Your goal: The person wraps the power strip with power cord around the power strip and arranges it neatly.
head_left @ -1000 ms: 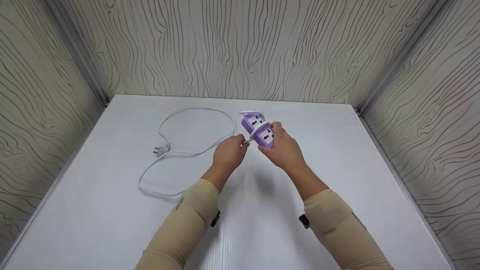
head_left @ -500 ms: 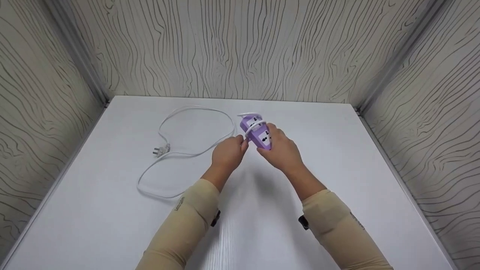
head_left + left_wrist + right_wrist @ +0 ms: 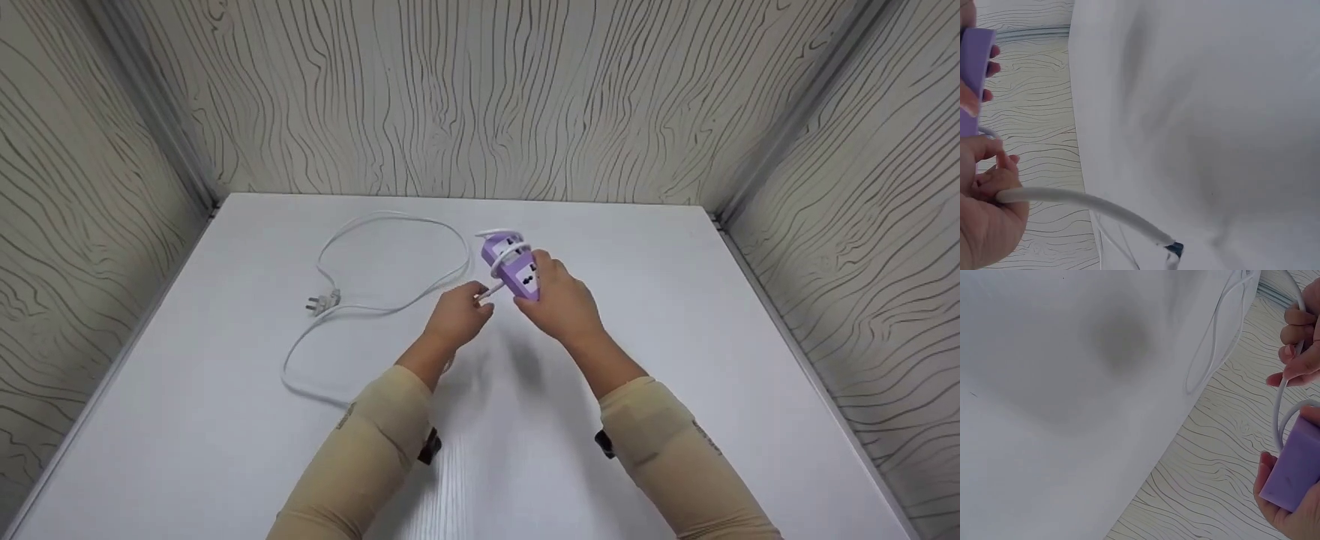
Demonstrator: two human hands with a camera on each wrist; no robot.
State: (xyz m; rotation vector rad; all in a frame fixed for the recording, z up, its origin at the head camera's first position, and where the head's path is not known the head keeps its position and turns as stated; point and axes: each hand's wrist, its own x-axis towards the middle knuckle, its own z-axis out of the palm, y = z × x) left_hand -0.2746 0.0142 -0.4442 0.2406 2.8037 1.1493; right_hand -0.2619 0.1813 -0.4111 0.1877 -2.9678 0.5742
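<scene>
My right hand (image 3: pixel 564 300) grips the near end of a purple power strip (image 3: pixel 512 274) with white socket faces, held tilted above the table. The white cord (image 3: pixel 491 290) winds around the strip's far part in loops. Just left of it, my left hand (image 3: pixel 457 315) pinches the cord between curled fingers and thumb. In the left wrist view the cord (image 3: pixel 1089 202) runs out of that fist. From the right wrist view, fingers and thumb clasp the strip (image 3: pixel 1294 467) at its sides, and the cord passes through the other hand (image 3: pixel 1300 349).
The rest of the cord (image 3: pixel 390 309) lies in wide curves on the left of the white table (image 3: pixel 675 337). Its two-pronged plug (image 3: pixel 324 302) rests there. Wood-grain panels (image 3: pixel 450 97) stand around the back and sides.
My left hand has slid slightly down and toward me along the cord, leaving a longer stretch between it and the strip. The strip has tilted and shifted a little; my right hand keeps its grip.
</scene>
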